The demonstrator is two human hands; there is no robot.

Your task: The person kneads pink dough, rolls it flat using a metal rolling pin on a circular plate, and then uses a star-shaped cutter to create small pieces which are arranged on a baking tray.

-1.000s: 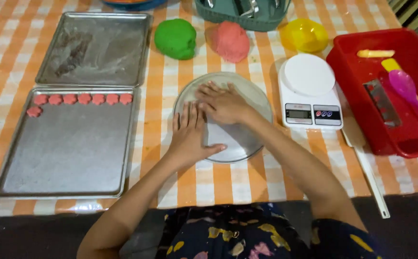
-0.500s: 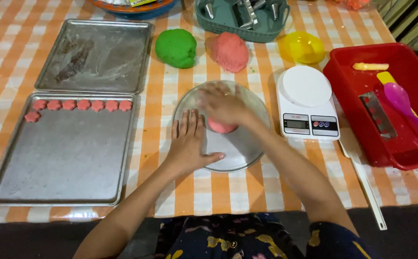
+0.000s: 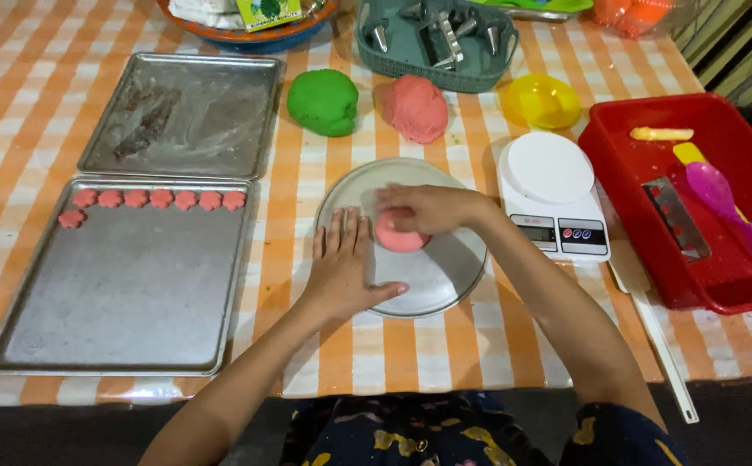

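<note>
My right hand [image 3: 427,210], which lay flat a second ago, now cups the pink dough ball [image 3: 400,235] on the round metal plate [image 3: 445,276], while my open left hand [image 3: 341,267] steadies the plate's near-left edge.

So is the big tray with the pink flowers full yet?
No, mostly bare. The tray holds just eight pink dough shapes along its top edge.
</note>
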